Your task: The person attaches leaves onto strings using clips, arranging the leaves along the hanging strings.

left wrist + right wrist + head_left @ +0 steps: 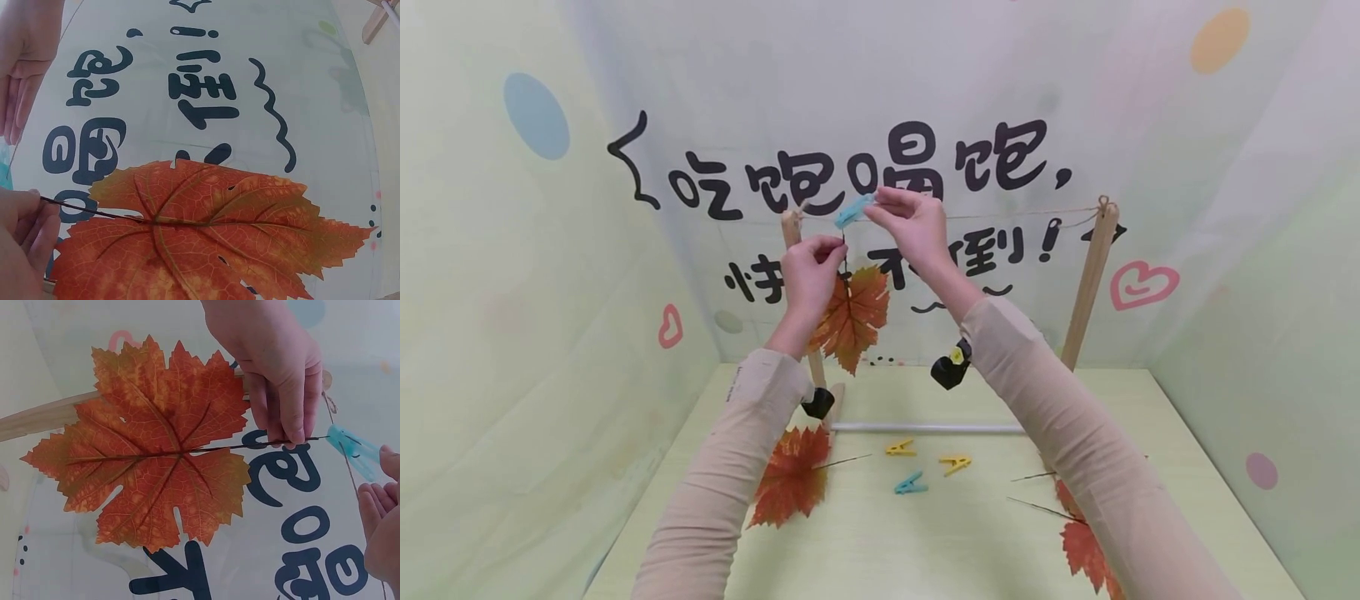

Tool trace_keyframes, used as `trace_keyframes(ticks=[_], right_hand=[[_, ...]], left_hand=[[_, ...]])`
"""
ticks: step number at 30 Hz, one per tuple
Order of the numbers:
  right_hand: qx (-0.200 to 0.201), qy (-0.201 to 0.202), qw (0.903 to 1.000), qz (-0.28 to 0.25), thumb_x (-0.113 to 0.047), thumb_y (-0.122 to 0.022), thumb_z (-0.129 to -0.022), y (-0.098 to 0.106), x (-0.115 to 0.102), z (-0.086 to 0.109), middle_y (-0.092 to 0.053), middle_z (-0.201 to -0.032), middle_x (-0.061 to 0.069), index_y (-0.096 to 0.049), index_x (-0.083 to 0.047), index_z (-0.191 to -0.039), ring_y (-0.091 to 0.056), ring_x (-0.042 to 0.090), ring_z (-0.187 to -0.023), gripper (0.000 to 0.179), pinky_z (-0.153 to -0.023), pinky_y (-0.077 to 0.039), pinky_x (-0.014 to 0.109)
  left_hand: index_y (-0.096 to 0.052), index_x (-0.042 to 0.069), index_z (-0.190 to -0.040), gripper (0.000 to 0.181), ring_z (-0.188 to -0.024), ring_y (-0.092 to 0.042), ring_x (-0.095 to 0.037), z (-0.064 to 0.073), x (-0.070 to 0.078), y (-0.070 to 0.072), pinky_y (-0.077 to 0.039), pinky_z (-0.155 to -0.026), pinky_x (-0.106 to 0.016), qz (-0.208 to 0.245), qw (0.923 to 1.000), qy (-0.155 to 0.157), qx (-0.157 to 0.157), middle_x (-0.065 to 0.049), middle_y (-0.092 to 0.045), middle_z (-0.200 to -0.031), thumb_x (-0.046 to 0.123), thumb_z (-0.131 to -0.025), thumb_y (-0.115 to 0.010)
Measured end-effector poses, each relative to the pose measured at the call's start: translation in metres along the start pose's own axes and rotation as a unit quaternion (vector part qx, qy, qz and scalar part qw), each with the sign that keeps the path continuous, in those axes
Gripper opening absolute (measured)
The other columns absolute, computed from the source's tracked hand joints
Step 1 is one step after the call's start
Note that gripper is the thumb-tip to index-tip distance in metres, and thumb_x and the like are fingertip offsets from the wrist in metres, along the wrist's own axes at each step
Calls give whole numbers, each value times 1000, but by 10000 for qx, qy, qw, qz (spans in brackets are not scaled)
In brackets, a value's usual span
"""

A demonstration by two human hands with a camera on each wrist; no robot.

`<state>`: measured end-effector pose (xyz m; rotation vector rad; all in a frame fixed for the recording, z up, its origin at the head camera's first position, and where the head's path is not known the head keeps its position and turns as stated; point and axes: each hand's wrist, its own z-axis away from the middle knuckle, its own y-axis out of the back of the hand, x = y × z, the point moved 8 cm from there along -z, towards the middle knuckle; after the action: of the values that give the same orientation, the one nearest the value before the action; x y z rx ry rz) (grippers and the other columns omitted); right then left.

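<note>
My left hand (pixel 808 275) pinches the thin dark stem of an orange-red artificial maple leaf (pixel 854 321), whose blade hangs below the fingers. Above it, my right hand (pixel 919 227) holds a light blue clothespin (pixel 853 212) by its handle end, between thumb and fingers. The right wrist view shows the clothespin (pixel 351 449) across the twine (pixel 350 467), its nose at the tip of the leaf stem. Whether its jaws are fully closed on the stem cannot be told. In the left wrist view the leaf (pixel 200 225) spreads sideways from the left fingertips.
Twine (pixel 1022 215) runs between two wooden posts (pixel 1087 283), with a pale rod (pixel 925 428) low between them. Two yellow clothespins (pixel 955 463) and another blue clothespin (pixel 911 483) lie on the table (pixel 880 542). More leaves lie at left (pixel 792 479) and right (pixel 1084 550).
</note>
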<state>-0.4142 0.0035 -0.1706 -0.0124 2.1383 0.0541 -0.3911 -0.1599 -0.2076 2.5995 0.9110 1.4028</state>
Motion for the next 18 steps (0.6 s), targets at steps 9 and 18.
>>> trace_keyframes(ticks=[9, 18], right_hand=[[-2, 92, 10000, 1, -7, -70, -78, 10, -5, 5, -65, -106, 14, -62, 4, -110, -63, 16, -92, 35, -81, -49, 23], [-44, 71, 9999, 62, -9, -71, -78, 19, -3, 11, -66, -104, 11, -63, 1, -108, -63, 14, -88, 32, -82, -49, 23]], left_hand=[[-69, -1, -94, 17, -77, -63, -20, 2, -2, 0, -52, -70, -27, -41, 10000, -8, -38, -13, -68, -90, 12, -85, -64], [-69, -1, -95, 17, -79, -64, -22, 7, 2, 3, -52, -72, -29, -19, 9999, -118, -57, -14, -68, -92, 11, -84, -65]])
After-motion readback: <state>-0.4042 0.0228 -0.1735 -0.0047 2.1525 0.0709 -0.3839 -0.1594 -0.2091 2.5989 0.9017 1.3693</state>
